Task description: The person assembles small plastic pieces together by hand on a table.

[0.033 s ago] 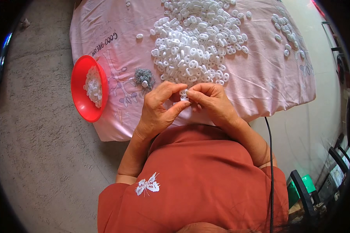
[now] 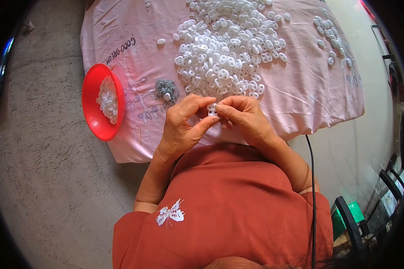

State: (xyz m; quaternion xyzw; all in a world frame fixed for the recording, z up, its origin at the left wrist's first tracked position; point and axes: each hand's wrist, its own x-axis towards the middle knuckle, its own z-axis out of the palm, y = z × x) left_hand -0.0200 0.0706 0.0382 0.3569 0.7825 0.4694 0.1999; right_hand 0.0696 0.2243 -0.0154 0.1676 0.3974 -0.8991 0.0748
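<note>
My left hand [image 2: 182, 121] pinches a small white plastic piece [image 2: 212, 113] with holes between thumb and forefinger, above the near edge of the cloth. It looks like two oval parts close together, though the fingers cover some of it. From the other side my right hand [image 2: 244, 116] is closed, its thumb and forefinger touching the top of this piece. What else lies under the right fingers is hidden. Just beyond both hands spreads a heap of white two-holed oval pieces [image 2: 224, 54]. A grey tuft of threads [image 2: 166, 87], with a white bit on it, lies left of the heap.
A pink printed cloth [image 2: 300, 89] covers the table. At its left edge, a red bowl [image 2: 90, 110] tilts and holds small white pieces [image 2: 107, 103]. A smaller group of white ovals [image 2: 327, 33] lies far right. A black cable [image 2: 313, 188] hangs beside my right arm.
</note>
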